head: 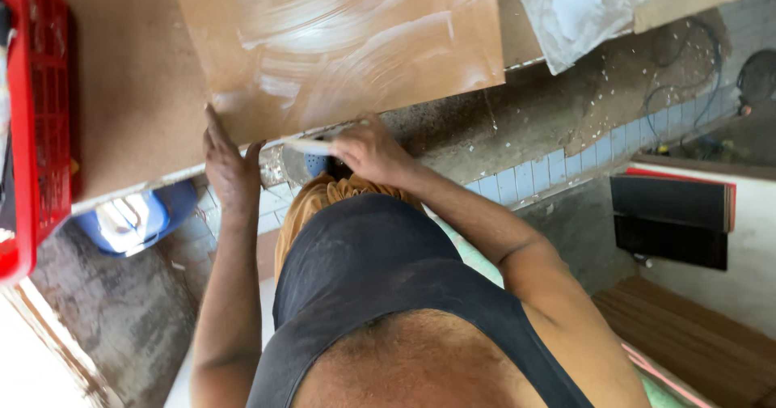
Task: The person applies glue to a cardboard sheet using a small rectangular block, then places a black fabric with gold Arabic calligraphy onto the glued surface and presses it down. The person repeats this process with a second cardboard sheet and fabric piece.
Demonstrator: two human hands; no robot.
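Our left hand (230, 165) lies spread flat at the brown board's (339, 44) 7 o'clock edge; our right hand (368, 149) pinches a white strip (307, 145) along its 6 o'clock edge.

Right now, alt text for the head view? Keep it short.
Seen from above, a person's left hand presses flat on the near edge of a brown board smeared with white streaks, while the right hand holds a thin pale tool along that edge. The board lies on a larger worktop, with a red crate at the left.
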